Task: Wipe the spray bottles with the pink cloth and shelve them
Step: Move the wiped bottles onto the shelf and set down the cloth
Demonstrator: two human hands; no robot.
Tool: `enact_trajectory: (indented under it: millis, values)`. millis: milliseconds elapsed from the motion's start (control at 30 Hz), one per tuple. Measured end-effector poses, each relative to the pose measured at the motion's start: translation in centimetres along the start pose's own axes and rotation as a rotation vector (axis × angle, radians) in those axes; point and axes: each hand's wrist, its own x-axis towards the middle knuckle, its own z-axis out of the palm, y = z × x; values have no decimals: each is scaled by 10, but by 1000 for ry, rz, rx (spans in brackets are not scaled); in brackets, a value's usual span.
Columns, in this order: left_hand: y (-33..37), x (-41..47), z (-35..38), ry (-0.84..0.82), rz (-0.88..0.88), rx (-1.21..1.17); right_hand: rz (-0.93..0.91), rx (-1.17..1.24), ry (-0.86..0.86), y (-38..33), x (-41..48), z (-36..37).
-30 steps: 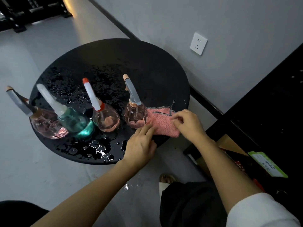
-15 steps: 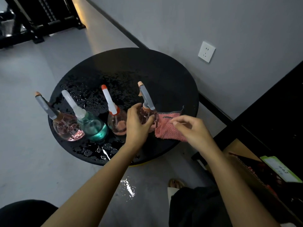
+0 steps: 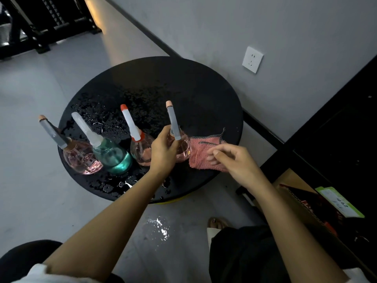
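Observation:
Several round spray bottles stand in a row near the front of a wet black round table (image 3: pixel 195 94). My left hand (image 3: pixel 163 152) is shut around the rightmost pink bottle (image 3: pixel 182 148), which has a grey sprayer with a peach tip. Just right of it lies the pink cloth (image 3: pixel 201 155) with a dark mesh edge. My right hand (image 3: pixel 230 162) pinches the cloth's near side. To the left stand a pink bottle with a red-tipped white sprayer (image 3: pixel 140 152), a teal bottle (image 3: pixel 114 158) and another pink bottle (image 3: pixel 81 160).
Water drops cover the tabletop, and a small puddle (image 3: pixel 160 227) shines on the grey floor below. A dark shelf unit (image 3: pixel 336 139) stands at the right, with a cardboard box (image 3: pixel 302 193) at its foot. A wall socket (image 3: pixel 252 59) is behind the table.
My left hand left the cloth and closed around the rightmost pink bottle. My right hand stayed on the cloth, shifting its fingers. The camera view drifted so the table sits more to the right.

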Motion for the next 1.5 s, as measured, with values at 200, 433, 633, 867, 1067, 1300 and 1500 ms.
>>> enact_trajectory:
  millis: [200,433,633,867,1067,1300,1500]
  values:
    - [18,-14,-21,-23,44,6,4,98,3,-19,-29,-2]
    - [73,-51,-35,-75,229,-13,-22,130,26,-48,-84,-21]
    - [133,-96,-21,-182,354,-43,-57,105,173,-66,-141,-69]
    - [204,-144,37,-338,531,-122,-62,98,350,-66,-216,-131]
    - [245,-154,110,-425,622,-90,-7,106,467,-57,-263,-166]
    - [270,-129,204,-510,642,18,79,145,545,-35,-282,-192]
    - [278,-103,264,-563,516,79,110,189,542,-20,-271,-202]
